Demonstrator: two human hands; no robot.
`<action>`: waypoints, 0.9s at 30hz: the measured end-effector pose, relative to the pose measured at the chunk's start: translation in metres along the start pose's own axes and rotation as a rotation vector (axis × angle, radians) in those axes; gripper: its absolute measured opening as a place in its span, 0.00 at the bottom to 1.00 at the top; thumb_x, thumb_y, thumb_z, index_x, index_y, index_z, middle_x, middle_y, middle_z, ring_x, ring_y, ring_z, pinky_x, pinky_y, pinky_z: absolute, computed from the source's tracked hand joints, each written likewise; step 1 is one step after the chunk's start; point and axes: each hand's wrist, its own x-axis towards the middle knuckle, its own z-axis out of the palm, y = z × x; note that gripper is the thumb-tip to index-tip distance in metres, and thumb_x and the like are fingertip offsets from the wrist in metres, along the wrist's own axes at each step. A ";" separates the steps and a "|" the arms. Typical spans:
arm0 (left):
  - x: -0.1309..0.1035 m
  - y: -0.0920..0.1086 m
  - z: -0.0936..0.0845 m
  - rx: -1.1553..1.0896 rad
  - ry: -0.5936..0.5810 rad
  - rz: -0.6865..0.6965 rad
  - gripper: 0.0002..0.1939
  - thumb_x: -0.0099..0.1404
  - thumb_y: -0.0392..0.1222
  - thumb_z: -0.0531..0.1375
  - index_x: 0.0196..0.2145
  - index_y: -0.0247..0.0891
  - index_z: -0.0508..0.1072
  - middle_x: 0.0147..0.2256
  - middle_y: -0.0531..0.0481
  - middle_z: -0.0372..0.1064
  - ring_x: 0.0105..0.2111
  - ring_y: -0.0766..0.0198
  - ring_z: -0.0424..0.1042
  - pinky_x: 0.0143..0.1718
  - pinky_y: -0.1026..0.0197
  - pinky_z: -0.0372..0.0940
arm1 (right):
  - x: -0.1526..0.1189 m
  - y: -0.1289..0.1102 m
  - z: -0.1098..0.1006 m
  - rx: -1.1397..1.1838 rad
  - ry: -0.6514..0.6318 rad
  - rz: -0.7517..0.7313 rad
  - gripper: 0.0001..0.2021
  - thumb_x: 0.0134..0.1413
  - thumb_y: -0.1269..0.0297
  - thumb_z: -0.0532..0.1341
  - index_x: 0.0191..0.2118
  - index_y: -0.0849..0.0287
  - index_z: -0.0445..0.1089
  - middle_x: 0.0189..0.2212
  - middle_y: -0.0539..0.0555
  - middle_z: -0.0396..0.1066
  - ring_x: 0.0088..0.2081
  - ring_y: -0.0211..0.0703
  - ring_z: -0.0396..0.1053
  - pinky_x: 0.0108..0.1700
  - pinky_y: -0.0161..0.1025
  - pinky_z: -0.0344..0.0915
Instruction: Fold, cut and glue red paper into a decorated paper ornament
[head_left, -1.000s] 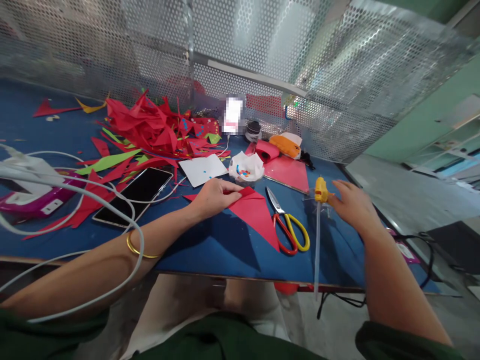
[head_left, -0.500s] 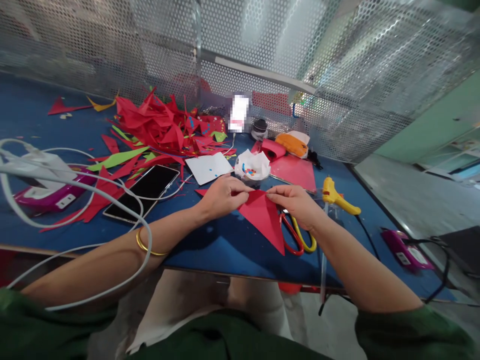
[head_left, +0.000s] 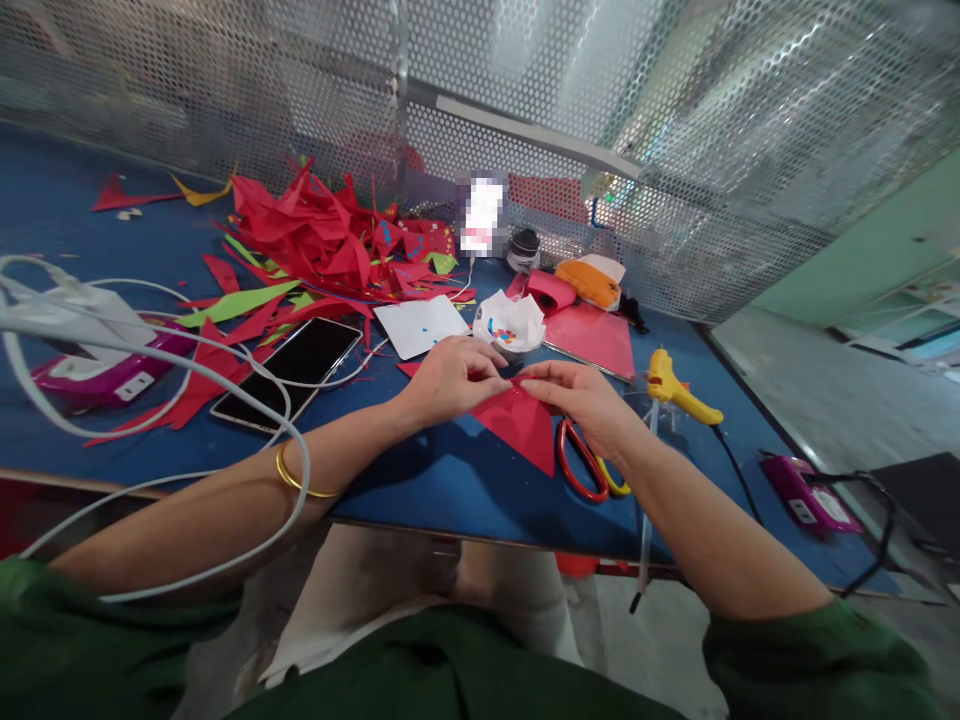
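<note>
A piece of red paper (head_left: pixel 517 425), pointed at its near end, is pinched along its far edge between both hands. My left hand (head_left: pixel 459 380) closes thumb and fingers on that edge, and my right hand (head_left: pixel 574 395) grips it a little to the right. The fingertips almost meet. Scissors (head_left: pixel 581 465) with red and yellow handles lie partly under my right hand. Just beyond the hands stands a white paper-lined bowl (head_left: pixel 510 320) with small coloured bits in it. A white card (head_left: pixel 420 325) with a few blue bits lies to its left.
A heap of red and green paper scraps (head_left: pixel 322 240) covers the back left. A black phone (head_left: pixel 292 370) and white cables (head_left: pixel 289 470) lie at left, one cable crossing my left forearm. A yellow glue gun (head_left: pixel 679 390) and a purple power strip (head_left: pixel 814 495) are at right.
The red paper's pointed end has drawn up and slightly left, away from the table's front edge. Both hands have come closer together along its far edge.
</note>
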 end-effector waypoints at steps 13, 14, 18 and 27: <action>-0.002 0.000 0.001 -0.027 -0.005 0.004 0.11 0.59 0.42 0.65 0.20 0.40 0.77 0.40 0.45 0.80 0.46 0.56 0.75 0.52 0.52 0.65 | -0.001 -0.005 0.004 -0.115 -0.030 0.017 0.18 0.39 0.61 0.72 0.40 0.59 0.74 0.31 0.52 0.79 0.34 0.44 0.76 0.41 0.43 0.71; -0.002 0.000 0.001 -0.031 -0.005 0.008 0.11 0.59 0.42 0.65 0.21 0.40 0.77 0.40 0.45 0.80 0.45 0.56 0.75 0.52 0.52 0.65 | -0.002 -0.006 0.001 -0.110 -0.048 0.013 0.19 0.40 0.60 0.72 0.41 0.59 0.75 0.32 0.53 0.80 0.35 0.43 0.76 0.43 0.43 0.70; -0.002 -0.001 0.001 -0.022 0.018 0.033 0.11 0.59 0.42 0.65 0.21 0.40 0.77 0.39 0.46 0.80 0.44 0.56 0.76 0.51 0.51 0.66 | -0.001 -0.007 -0.003 -0.088 -0.056 -0.022 0.19 0.40 0.58 0.72 0.40 0.60 0.75 0.35 0.53 0.80 0.38 0.42 0.76 0.47 0.42 0.69; 0.000 -0.006 0.002 0.074 0.000 0.106 0.10 0.61 0.43 0.63 0.23 0.41 0.79 0.41 0.46 0.81 0.46 0.54 0.77 0.52 0.49 0.65 | -0.002 -0.002 0.008 -0.139 -0.059 0.025 0.20 0.34 0.57 0.74 0.36 0.58 0.73 0.29 0.52 0.78 0.30 0.45 0.74 0.34 0.42 0.70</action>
